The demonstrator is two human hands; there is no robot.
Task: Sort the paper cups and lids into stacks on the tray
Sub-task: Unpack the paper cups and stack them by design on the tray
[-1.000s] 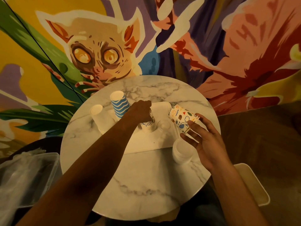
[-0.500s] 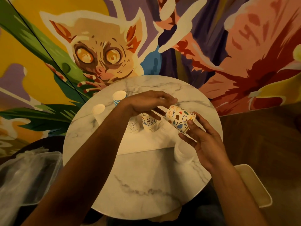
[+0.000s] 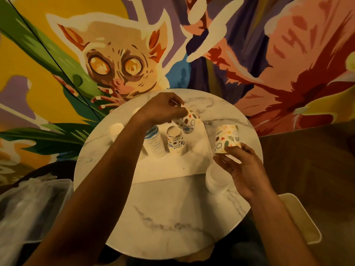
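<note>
Top-down view from a head-worn cam onto a round marble table (image 3: 172, 217) w/ a white tray (image 3: 169, 169) on it. Both bare hands hold paper cups printed w/ small colourful doodles.

Left hand (image 3: 163, 110) reaches across to the far side of the tray, forearm running diagonally from bottom left, wrist bent down. Its fingertips pinch one printed cup (image 3: 189, 121), tilted and held just above and behind the stack of matching printed cups (image 3: 175, 142) standing upside down on the tray. Probably about to be dropped over that stack, which would explain the inverted, angled hold.

Right hand (image 3: 244, 169) hovers near the tray's right edge, palm partly up, fingers half spread. Thumb and fingertips grip the rim of a second printed cup (image 3: 227, 139), base up; it may be more than one cup nested, can't tell. Likely waiting its turn for the same stack.

Beside the printed stack, touching or nearly so, a taller stack of blue-striped cups (image 3: 154, 144), partly hidden by the left forearm. A pile of clear lids (image 3: 217, 179) sits at the tray's near-right corner, under the right hand. Two plain white cups (image 3: 116, 129) stand off the tray at left, not yet sorted.
</note>
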